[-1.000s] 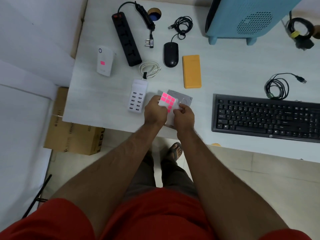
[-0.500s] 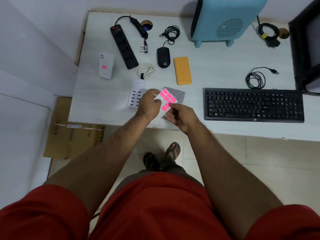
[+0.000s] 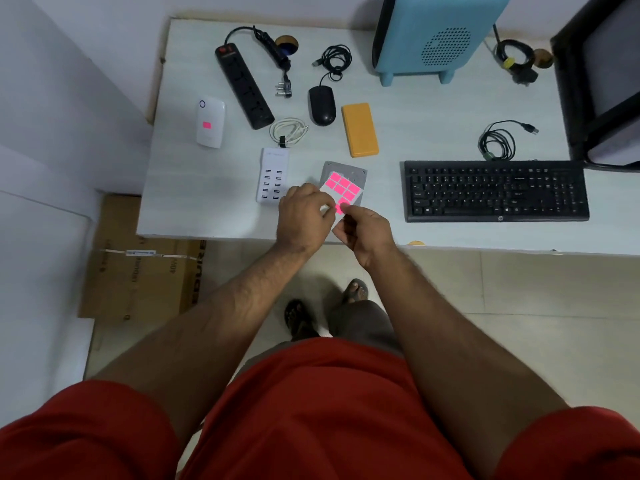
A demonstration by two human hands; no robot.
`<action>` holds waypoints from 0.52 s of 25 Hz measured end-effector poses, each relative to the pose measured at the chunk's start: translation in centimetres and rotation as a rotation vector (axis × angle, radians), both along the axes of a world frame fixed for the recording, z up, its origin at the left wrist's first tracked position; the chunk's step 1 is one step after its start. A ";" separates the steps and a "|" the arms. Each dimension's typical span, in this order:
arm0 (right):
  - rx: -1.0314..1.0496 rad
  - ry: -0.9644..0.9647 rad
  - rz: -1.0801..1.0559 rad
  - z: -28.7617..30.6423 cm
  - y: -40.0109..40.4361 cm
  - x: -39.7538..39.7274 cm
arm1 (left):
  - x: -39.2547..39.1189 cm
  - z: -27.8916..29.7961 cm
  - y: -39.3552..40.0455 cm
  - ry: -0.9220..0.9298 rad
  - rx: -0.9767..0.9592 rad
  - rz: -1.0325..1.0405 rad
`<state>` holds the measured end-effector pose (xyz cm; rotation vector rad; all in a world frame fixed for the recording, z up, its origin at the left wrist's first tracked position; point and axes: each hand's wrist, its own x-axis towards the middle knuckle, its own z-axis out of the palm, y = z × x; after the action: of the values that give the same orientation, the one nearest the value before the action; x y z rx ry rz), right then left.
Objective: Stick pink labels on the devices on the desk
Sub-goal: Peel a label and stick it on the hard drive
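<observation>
Step in hand: peeling the next label. Both hands are at the near edge of the surface (image 3: 214,188). Left hand (image 3: 303,216) has its fingers pinched shut on the left side of the sheet (image 3: 341,188) of pink labels; right hand (image 3: 367,230) has its fingers closed at the sheet's near corner, looks like picking at one label. Can't tell if that label is free yet, the fingertips hide it.

Sheet is held over the grey drive (image 3: 346,169), which lies between the USB hub (image 3: 273,174) and the keyboard (image 3: 495,190).

Status as I read it: white box (image 3: 210,122) at far left already carries a pink label. Nothing pink visible on the hub, drive, power strip (image 3: 244,85), mouse (image 3: 322,105), orange pack (image 3: 359,134) or keyboard. So early in the task.

Next move, my call: get the label fully off on one fingertip, keep the sheet in the left hand, then press it flat on the nearest bare device, hub or drive. Risk: label folding on itself during the lift.
</observation>
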<state>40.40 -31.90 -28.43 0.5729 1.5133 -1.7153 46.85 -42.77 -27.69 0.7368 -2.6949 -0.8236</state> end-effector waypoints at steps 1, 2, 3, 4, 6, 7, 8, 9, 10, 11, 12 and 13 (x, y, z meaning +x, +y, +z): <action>-0.038 -0.023 -0.027 0.0 0.2 -0.1 | -0.2 0.0 0.3 -0.030 -0.032 0.000; -0.070 -0.054 -0.049 -0.1 0.4 -0.3 | -0.4 -0.1 0.6 -0.056 -0.040 0.009; -0.095 -0.089 -0.066 -0.2 0.7 -0.7 | -0.8 -0.1 0.9 -0.081 -0.024 0.015; -0.116 -0.125 -0.076 -0.3 0.9 -0.9 | -1.1 -0.1 1.2 -0.103 0.009 0.014; -0.142 -0.187 -0.079 -0.7 1.5 -1.9 | -2.3 -0.1 2.0 -0.137 0.060 0.009; -0.147 -0.205 -0.073 -0.9 1.7 -2.5 | -2.9 -0.1 2.3 -0.153 0.072 0.013; -0.149 -0.213 -0.066 -1.0 1.9 -3.1 | -3.5 0.0 2.6 -0.168 0.072 0.017; -0.150 -0.216 -0.058 -0.9 2.2 -3.8 | -4.1 0.0 3.0 -0.181 0.054 0.017; -0.150 -0.220 -0.048 -0.9 2.4 -4.5 | -4.7 0.0 3.4 -0.189 0.028 0.011; -0.153 -0.225 -0.035 -0.8 2.6 -5.3 | -5.4 0.0 3.7 -0.196 -0.002 0.004; -0.156 -0.230 -0.021 -0.8 2.8 -6.1 | -6.0 0.0 3.9 -0.204 -0.017 0.002; -0.153 -0.228 -0.005 -0.8 2.9 -6.8 | -6.6 -0.1 4.0 -0.208 -0.016 0.004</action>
<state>33.63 -28.96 -29.26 0.6678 1.2110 -1.6896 40.27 -38.73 -27.80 0.8686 -2.8763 -0.7624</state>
